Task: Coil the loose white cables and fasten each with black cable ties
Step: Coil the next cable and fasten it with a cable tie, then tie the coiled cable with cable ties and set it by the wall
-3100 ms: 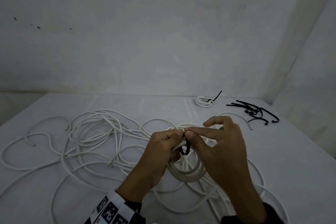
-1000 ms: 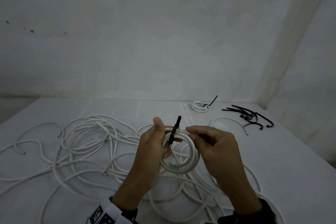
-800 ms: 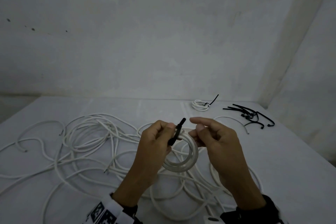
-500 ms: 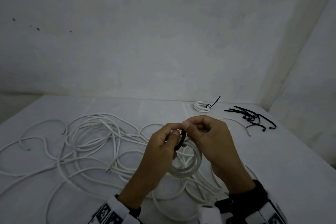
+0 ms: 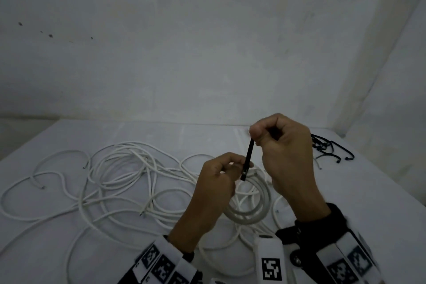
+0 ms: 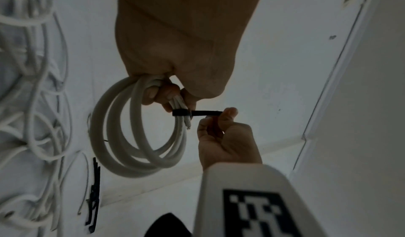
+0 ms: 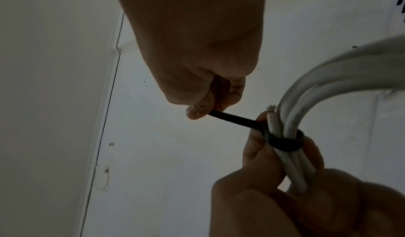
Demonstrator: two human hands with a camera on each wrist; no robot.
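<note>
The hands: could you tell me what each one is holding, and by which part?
The left hand grips the coil at its bundled strands, beside the tie. The right hand pinches the tie's free tail.

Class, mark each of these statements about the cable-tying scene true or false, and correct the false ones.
1. The left hand holds a coil of white cable. True.
2. The right hand pinches the free tail of the black cable tie. True.
3. The cable tie lies loose on the table, not yet around the coil. False: it is looped round the coil's strands.
4. All the white cable is already coiled. False: loose cable sprawls over the table.
5. Spare black ties lie at the far right of the table. True.
</note>
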